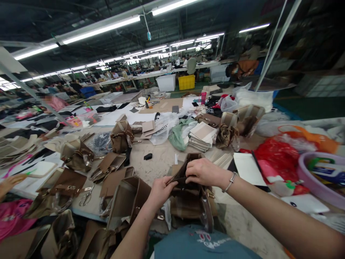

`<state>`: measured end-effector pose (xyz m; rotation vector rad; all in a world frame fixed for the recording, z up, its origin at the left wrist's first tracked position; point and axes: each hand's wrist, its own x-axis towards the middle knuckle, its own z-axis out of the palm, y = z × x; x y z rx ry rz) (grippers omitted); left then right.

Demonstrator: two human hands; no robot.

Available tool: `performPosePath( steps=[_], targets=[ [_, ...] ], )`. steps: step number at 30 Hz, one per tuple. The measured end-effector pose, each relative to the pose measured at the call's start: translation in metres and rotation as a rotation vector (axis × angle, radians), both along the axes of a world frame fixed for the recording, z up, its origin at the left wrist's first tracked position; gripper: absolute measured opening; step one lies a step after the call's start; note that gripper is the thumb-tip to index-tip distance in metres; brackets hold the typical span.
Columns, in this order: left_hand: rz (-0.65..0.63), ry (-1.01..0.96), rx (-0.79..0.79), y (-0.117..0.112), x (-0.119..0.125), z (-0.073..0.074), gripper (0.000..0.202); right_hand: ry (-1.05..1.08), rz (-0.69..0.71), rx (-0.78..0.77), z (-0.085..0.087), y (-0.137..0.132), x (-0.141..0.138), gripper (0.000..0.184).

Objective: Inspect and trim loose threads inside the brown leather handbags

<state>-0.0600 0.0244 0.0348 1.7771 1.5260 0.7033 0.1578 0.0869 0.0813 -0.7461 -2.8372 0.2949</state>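
A brown handbag [185, 207] with metal fittings and a strap in clear wrap stands at the table's front edge, right before me. My left hand [159, 192] pinches the left side of its dark upper edge between thumb and fingers. My right hand [202, 172], with a bracelet on its wrist, is closed with curled fingers on the same edge at the bag's mouth. Its fingertips are partly hidden by the fold. Left of my forearm is another open brown bag [129, 198]. A pair of scissors [86, 197] lies further left.
Several part-made brown bags [68, 183] crowd the left side. Beyond the bag are stacked beige panels [202, 136] and a green plastic bag [178, 135]. At right are a red plastic bag [277, 154] and a purple basin [306, 180]. A co-worker's hand [12, 181] shows at far left.
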Motion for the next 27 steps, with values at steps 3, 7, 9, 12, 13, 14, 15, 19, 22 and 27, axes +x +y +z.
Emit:
performPosePath(
  steps=[3,7,9,12,13,14,15,19,22,27],
  targets=[
    [0.013,-0.002,0.038,0.004,0.000,-0.011,0.027,-0.014,-0.104,0.044,-0.004,0.003,-0.003,0.026],
    [0.017,-0.019,0.065,0.003,-0.001,-0.016,0.029,-0.029,-0.194,0.103,-0.007,0.008,-0.010,0.026],
    [0.041,-0.018,0.075,0.002,0.000,-0.017,0.030,-0.025,-0.222,0.132,-0.009,0.009,-0.012,0.027],
    [0.076,-0.042,0.064,0.003,0.002,-0.019,0.030,-0.014,-0.252,0.157,-0.012,0.010,-0.013,0.028],
    [0.083,-0.058,0.056,0.003,0.002,-0.020,0.030,-0.011,-0.259,0.160,-0.013,0.010,-0.013,0.028],
    [0.088,-0.076,0.050,0.003,0.003,-0.021,0.030,-0.009,-0.268,0.161,-0.013,0.010,-0.012,0.028],
    [0.094,-0.091,0.046,0.004,0.003,-0.022,0.030,-0.007,-0.275,0.160,-0.014,0.009,-0.012,0.028],
    [0.110,-0.127,0.030,0.005,0.003,-0.026,0.031,0.002,-0.307,0.155,-0.016,0.010,-0.011,0.028],
    [0.123,-0.161,0.014,0.005,0.004,-0.028,0.032,0.003,-0.325,0.149,-0.018,0.010,-0.012,0.029],
    [0.130,-0.174,0.012,0.005,0.005,-0.027,0.033,0.007,-0.349,0.169,-0.019,0.009,-0.012,0.029]
  ],
)
